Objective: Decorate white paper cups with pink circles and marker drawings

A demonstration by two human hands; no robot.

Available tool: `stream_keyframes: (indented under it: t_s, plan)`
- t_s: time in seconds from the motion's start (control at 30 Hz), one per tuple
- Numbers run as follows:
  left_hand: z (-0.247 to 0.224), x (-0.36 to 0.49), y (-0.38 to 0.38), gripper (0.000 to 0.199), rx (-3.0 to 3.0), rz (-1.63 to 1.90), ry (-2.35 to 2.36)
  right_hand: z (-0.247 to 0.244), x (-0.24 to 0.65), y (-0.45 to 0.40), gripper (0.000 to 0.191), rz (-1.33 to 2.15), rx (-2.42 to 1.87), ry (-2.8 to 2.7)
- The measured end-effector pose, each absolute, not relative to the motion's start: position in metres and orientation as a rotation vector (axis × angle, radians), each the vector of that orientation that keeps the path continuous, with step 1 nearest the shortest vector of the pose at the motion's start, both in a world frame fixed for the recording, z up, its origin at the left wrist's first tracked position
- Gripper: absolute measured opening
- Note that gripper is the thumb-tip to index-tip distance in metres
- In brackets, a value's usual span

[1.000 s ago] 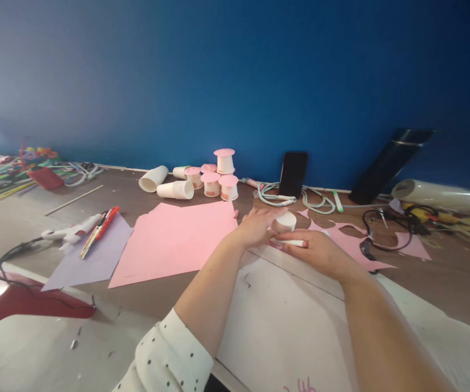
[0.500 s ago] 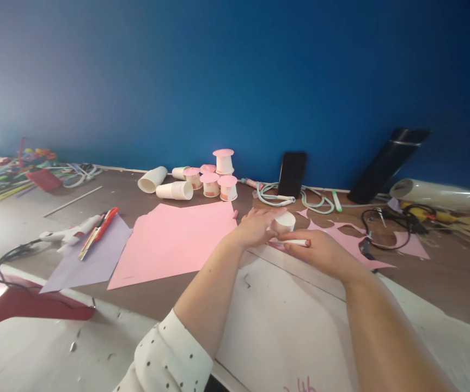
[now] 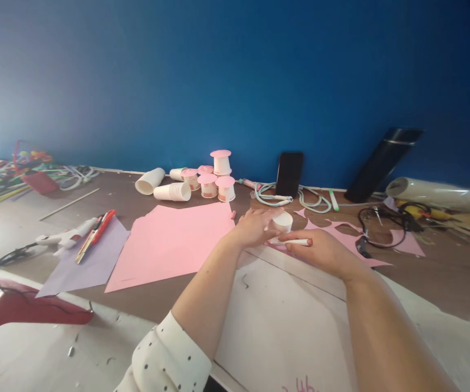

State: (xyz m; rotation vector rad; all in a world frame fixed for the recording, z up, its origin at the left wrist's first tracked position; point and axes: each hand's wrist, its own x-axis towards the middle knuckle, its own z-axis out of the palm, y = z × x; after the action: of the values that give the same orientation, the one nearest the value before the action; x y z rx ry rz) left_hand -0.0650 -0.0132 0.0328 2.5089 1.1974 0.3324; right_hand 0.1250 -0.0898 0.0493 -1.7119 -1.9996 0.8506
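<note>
A white paper cup (image 3: 283, 221) stands at the middle right of the table, on a bit of pink paper mostly hidden by my hands. My left hand (image 3: 254, 226) is closed around the cup's left side, its fingers partly behind it. From the right, my right hand (image 3: 318, 251) pinches a slim white pen (image 3: 297, 242) lying nearly level close to the cup's base; its tip is hidden. Right of my hands lies a pink paper offcut (image 3: 343, 238) with curved cut edges. A large pink sheet (image 3: 169, 242) lies left of my left forearm.
Several cups with pink paper discs (image 3: 208, 185) and a cup stack (image 3: 172, 191) stand behind. A phone (image 3: 290, 174) leans on the wall by a coiled cable (image 3: 265, 194). Left are a box cutter (image 3: 96, 235), glue gun (image 3: 68, 236) and lilac paper (image 3: 91, 267). A dark bottle (image 3: 382, 166) leans right.
The whole view has shifted slightly, with objects appearing a little further left. Both hands keep nearly the same place at the cup, and the pen is still in my right hand.
</note>
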Motion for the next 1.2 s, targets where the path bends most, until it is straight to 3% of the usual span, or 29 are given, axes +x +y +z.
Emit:
stream_keyframes:
  t_s: [0.33,1.2]
  plan:
    - [0.032,-0.063,-0.014,0.055,2.406,0.449,1.186,0.045,0.134,-0.088,0.030,0.890,-1.667,-1.980]
    - [0.028,-0.057,-0.013,0.058,2.392,0.516,1.254,0.040,0.142,-0.084,0.029,0.828,-1.844,-1.878]
